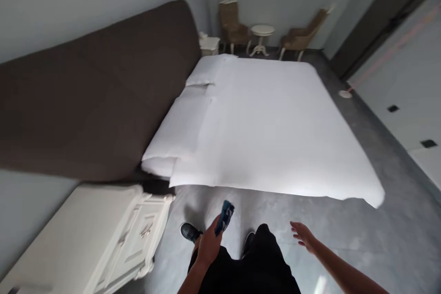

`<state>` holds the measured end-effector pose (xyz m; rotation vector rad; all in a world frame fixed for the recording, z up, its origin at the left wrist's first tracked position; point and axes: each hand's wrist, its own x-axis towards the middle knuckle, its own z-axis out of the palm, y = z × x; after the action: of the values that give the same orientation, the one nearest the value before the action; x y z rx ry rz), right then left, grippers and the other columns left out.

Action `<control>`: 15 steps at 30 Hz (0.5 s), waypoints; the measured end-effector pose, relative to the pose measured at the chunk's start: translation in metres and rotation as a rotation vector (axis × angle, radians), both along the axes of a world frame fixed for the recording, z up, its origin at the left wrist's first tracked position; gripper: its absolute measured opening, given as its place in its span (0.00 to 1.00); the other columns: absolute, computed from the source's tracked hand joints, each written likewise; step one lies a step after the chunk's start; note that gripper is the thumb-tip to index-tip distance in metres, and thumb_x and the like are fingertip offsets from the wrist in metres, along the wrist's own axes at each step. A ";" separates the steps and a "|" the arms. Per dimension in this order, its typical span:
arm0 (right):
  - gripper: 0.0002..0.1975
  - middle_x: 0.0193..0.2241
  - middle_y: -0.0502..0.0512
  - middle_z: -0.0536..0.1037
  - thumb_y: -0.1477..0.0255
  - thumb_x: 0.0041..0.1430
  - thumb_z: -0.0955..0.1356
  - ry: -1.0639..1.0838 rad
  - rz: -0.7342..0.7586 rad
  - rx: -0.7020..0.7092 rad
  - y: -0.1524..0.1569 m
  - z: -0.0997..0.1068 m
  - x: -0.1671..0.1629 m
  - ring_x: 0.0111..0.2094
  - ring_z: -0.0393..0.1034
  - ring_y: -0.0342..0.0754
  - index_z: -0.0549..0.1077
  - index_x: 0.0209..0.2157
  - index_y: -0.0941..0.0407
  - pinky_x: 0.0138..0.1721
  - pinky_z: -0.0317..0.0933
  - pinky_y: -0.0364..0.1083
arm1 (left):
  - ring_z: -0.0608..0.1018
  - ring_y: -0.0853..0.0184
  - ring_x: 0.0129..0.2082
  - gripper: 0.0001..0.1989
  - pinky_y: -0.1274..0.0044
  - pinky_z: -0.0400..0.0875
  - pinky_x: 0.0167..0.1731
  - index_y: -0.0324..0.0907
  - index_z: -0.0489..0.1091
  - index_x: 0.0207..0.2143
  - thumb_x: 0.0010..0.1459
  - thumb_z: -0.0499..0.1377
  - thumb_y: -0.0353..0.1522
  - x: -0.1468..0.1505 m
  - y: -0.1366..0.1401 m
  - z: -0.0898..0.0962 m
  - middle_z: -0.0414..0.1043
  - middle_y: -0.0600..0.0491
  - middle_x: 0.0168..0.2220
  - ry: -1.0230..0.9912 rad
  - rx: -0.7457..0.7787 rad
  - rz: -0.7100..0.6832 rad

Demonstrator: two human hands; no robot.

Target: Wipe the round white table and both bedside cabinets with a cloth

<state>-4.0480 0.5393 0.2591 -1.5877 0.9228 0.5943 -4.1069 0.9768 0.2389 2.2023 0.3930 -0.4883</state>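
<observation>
Since there's only the head camera, here's what it shows. The left hand point(208, 244) is curled round a small flat blue patterned thing point(224, 217), maybe a phone or a folded cloth, too small to tell. It's gripped by its lower end so the top sticks up above the knuckles, held low in front of the black trousers point(257, 266), just short of the near edge of the wide bed with the smooth white duvet point(272, 128). The right hand point(303, 235) is empty, fingers loosely spread, palm down, hanging out to the side over the grey concrete-look floor point(361, 239), touching nothing; it looks like it's just out there for balance.

Two white pillows point(182, 124) sit at the left end of the bed against the long brown padded headboard point(93, 101). A cream carved nightstand point(103, 234) stands just beside the left foot in its black shoe point(190, 232). Way at the back, two wicker chairs point(234, 25) flank a small round white table point(262, 36).
</observation>
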 end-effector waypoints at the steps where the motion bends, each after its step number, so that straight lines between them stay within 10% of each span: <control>1: 0.21 0.51 0.71 0.86 0.46 0.46 0.75 0.050 -0.086 0.012 -0.043 0.015 -0.011 0.39 0.86 0.71 0.77 0.33 0.48 0.32 0.77 0.65 | 0.77 0.49 0.75 0.38 0.59 0.73 0.75 0.60 0.73 0.75 0.63 0.58 0.33 0.020 -0.034 0.017 0.79 0.51 0.72 -0.047 -0.023 -0.170; 4: 0.30 0.60 0.73 0.84 0.37 0.49 0.74 0.146 -0.269 0.295 -0.124 0.051 -0.042 0.43 0.88 0.72 0.81 0.42 0.47 0.34 0.81 0.66 | 0.74 0.46 0.77 0.37 0.50 0.66 0.80 0.63 0.76 0.74 0.64 0.61 0.31 0.070 -0.137 0.060 0.75 0.53 0.75 -0.225 -0.107 -0.610; 8: 0.31 0.51 0.68 0.88 0.37 0.54 0.74 0.005 -0.294 0.645 -0.141 0.076 -0.054 0.47 0.89 0.73 0.84 0.44 0.49 0.43 0.84 0.70 | 0.74 0.44 0.77 0.29 0.43 0.66 0.78 0.69 0.78 0.70 0.72 0.61 0.35 0.107 -0.258 0.092 0.78 0.52 0.72 -0.397 -0.166 -1.032; 15: 0.15 0.33 0.60 0.87 0.50 0.46 0.74 -0.203 -0.263 0.520 -0.193 0.066 0.017 0.50 0.88 0.78 0.77 0.30 0.45 0.46 0.82 0.71 | 0.78 0.45 0.74 0.34 0.49 0.72 0.75 0.80 0.71 0.73 0.67 0.67 0.43 0.188 -0.410 0.081 0.77 0.57 0.73 -0.356 -0.273 -1.361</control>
<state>-4.0312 0.3461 0.3250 -1.0193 0.7336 0.4317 -3.9188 0.5671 0.3198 1.9341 -1.3634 -0.7359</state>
